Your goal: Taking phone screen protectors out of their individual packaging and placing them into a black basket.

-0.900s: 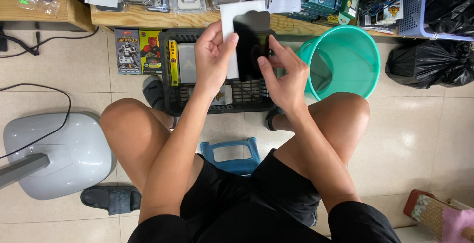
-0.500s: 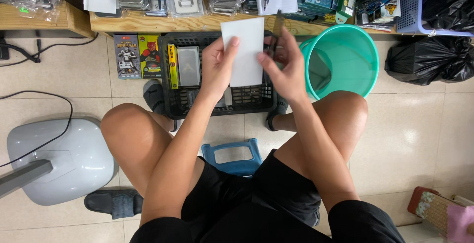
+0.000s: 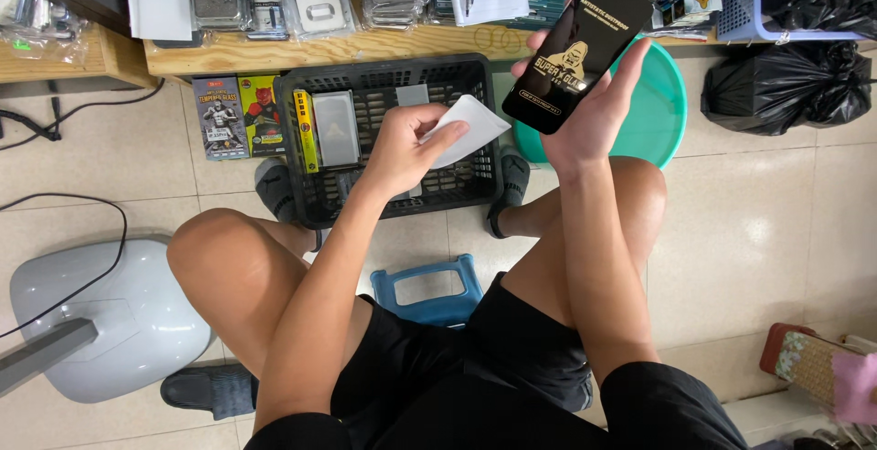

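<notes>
Two raised arms: right hand grips black pack, left hand white sheet.

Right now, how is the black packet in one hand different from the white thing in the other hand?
The black packet is dark with gold printing, while the white sleeve is plain. The packet is longer and looks stiff; the sleeve is smaller and looks thin like paper. The right hand lifts the packet up near the green bucket, while the left hand holds the sleeve over the black basket. Both are flat and pinched in fingers.
</notes>
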